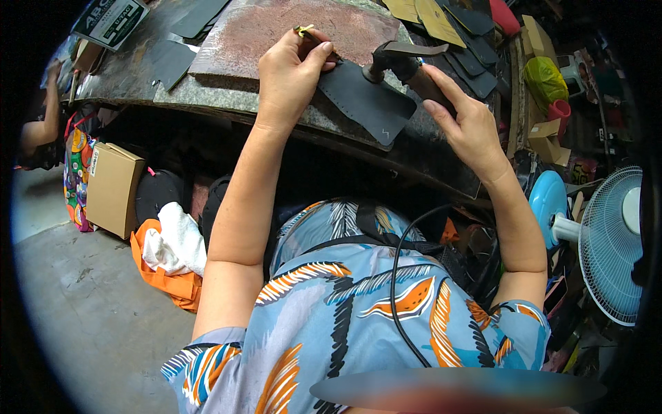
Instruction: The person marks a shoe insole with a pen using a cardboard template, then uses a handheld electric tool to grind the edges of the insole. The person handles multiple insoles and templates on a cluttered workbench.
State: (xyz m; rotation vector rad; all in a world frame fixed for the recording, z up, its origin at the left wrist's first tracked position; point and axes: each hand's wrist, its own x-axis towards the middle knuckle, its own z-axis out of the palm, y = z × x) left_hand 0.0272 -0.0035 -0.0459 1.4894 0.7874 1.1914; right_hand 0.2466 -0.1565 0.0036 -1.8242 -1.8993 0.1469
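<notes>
My right hand [469, 124] is wrapped round the dark handle of a hammer [394, 58]. The hammer's round face is over the far part of a dark grey leather-like piece [369, 103], and I cannot tell whether they touch. Small holes run along the left edge of that piece, and a white mark is near its near corner. At its far left corner my left hand [296, 69] is closed in a pinch on a thin dark tool with a yellow wrap [303, 30] at its upper end. The tool's tip is mostly hidden by my fingers.
A worn reddish board [241, 41] lies on the workbench [172, 96]. Dark sheets [476, 55] and yellowish pieces [439, 24] are stacked at the far right. A fan [610, 241] stands to the right. A cardboard box [114, 186] and an orange bag [165, 279] sit at the left.
</notes>
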